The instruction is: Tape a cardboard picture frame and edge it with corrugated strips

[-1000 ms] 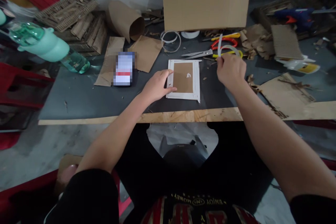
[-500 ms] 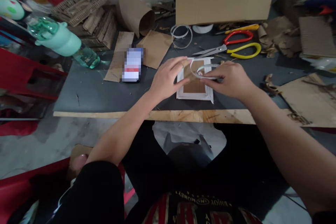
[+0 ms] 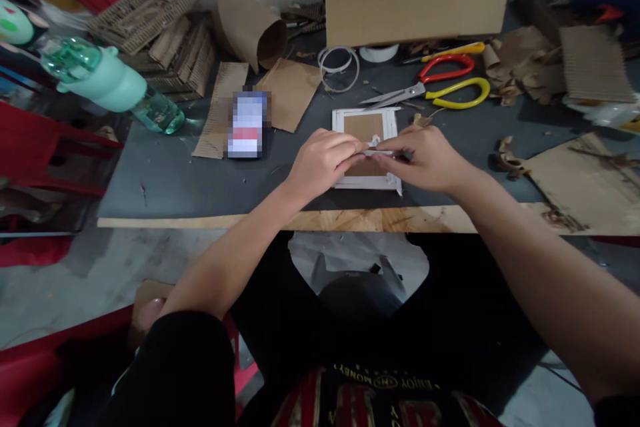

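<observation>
Left hand (image 3: 320, 163) drawn to right hand (image 3: 430, 157); both pinch white strip (image 3: 379, 152) over frame (image 3: 365, 182); table edge (image 3: 350, 221) near, phone (image 3: 247, 123) well apart

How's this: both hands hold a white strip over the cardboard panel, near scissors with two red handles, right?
Not quite: in the head view, the scissors have one red and one yellow handle. The left hand and right hand hold a white strip over the cardboard panel.
</observation>
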### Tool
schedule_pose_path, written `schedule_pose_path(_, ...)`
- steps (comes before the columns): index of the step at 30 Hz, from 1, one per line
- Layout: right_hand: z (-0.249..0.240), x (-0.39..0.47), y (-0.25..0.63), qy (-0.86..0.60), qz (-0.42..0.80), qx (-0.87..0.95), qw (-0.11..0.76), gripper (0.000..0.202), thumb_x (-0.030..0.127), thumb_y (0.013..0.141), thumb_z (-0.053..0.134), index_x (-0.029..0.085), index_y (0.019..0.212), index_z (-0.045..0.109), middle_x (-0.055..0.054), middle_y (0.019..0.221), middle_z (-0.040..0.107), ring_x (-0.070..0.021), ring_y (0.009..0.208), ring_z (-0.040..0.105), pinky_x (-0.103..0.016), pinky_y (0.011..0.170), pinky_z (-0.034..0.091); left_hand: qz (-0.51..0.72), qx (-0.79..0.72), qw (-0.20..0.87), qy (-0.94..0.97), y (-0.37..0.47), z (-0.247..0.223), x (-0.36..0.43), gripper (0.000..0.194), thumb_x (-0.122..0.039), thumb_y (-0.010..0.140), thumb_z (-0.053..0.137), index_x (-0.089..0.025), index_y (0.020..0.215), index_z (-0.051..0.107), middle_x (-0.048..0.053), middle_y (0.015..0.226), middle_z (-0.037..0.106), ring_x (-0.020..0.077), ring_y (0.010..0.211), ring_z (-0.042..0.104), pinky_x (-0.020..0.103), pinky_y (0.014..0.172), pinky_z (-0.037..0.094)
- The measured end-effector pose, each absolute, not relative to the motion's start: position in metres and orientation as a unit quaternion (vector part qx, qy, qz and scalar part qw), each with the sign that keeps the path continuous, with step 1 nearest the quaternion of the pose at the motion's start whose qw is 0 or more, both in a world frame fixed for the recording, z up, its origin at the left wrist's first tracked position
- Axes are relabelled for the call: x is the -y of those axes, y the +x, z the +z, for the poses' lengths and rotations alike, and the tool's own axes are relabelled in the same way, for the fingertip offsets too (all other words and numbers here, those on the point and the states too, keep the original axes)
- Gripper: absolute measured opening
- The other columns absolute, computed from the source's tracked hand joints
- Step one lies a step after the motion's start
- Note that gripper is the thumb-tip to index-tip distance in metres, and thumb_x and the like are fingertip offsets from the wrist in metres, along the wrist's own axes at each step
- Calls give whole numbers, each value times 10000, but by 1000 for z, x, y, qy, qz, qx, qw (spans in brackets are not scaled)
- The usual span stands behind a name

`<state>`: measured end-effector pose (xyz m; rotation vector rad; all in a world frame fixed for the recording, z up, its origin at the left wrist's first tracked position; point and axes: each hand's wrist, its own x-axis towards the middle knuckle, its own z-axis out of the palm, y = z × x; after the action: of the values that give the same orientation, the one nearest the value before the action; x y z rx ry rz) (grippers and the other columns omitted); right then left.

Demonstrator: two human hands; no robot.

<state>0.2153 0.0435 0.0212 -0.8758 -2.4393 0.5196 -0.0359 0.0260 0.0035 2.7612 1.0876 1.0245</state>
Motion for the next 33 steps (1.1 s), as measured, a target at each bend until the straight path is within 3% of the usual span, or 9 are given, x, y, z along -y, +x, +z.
schedule_pose_path(4,19,-44,213,-390,102,895,188,345,341,1023,506,236,852,787,-35,625,623,-193,602,464,-404,801,406,308,-403,40,861,-35,10,-22,247,-392,1094,683,-229,974,824,48,973,859,197,901,800,337,835,566)
schedule_pose_path(7,21,-41,211,-401,99,893,180,339,321,1028,476,261,858,764,-38,648,647,-207,614,479,-413,833,400,288,-431,53,854,-33,12,-22,234,-447,1058,734,-239,1019,835,24,854,817,191,792,751,338,782,541)
schedule_pose_path(10,26,-38,209,-390,98,900,170,341,304,1026,461,257,836,740,-44,674,670,-213,633,509,-415,849,390,271,-434,20,859,-30,10,-22,293,-486,1044,744,-228,926,817,17,757,748,213,776,715,364,765,503)
schedule_pose_path(13,31,-35,208,-383,100,902,173,361,320,1035,454,253,768,688,-40,649,653,-209,623,496,-415,842,380,274,-425,-6,863,-27,8,-22,355,-450,1069,706,-215,808,758,37,771,724,237,846,706,385,791,490)
schedule_pose_path(21,31,-36,209,-374,96,907,167,347,304,965,494,246,638,596,-27,582,583,-196,606,472,-418,835,378,301,-381,-43,873,-26,1,-20,322,-306,1085,668,-207,780,691,29,770,694,236,863,696,378,774,493)
schedule_pose_path(29,24,-33,206,-398,104,893,186,326,314,1004,486,269,798,734,-44,605,610,-255,684,615,-484,913,428,284,-424,3,860,-25,-1,-20,290,-325,1078,655,-229,812,723,44,800,735,247,855,718,410,814,550)
schedule_pose_path(32,31,-34,214,-426,118,869,220,340,394,1061,476,303,973,792,-78,665,657,-308,776,663,-539,922,458,300,-468,57,830,-25,2,-18,149,-370,1063,696,-246,1045,778,29,857,784,231,843,729,403,830,575)
schedule_pose_path(33,33,-35,218,-429,130,864,228,338,429,1070,482,315,1052,800,-91,695,678,-324,807,675,-553,917,470,308,-482,76,817,-26,3,-18,185,-394,1068,697,-252,1166,764,33,911,805,227,857,734,402,845,584)
